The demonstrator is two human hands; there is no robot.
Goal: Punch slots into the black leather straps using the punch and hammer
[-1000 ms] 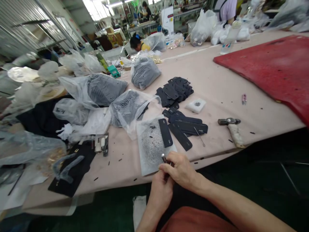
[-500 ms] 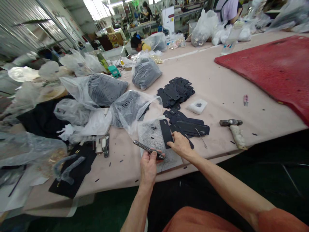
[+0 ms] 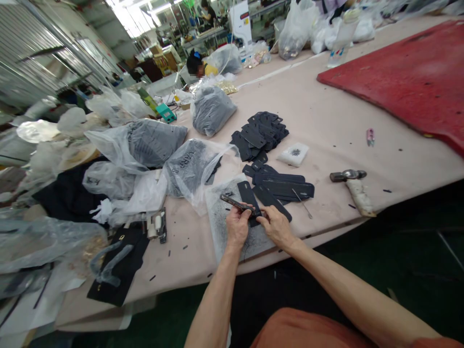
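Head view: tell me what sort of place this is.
Likely a workshop or small factory that makes goods by hand: a heap of dark flat pieces and a hammer lie on a large covered table, and another person sits beyond the filled plastic bags.

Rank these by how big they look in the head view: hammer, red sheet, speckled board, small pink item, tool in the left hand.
1. Red sheet, cut off by the frame
2. Speckled board, partly covered
3. Hammer
4. Tool in the left hand, partly hidden
5. Small pink item
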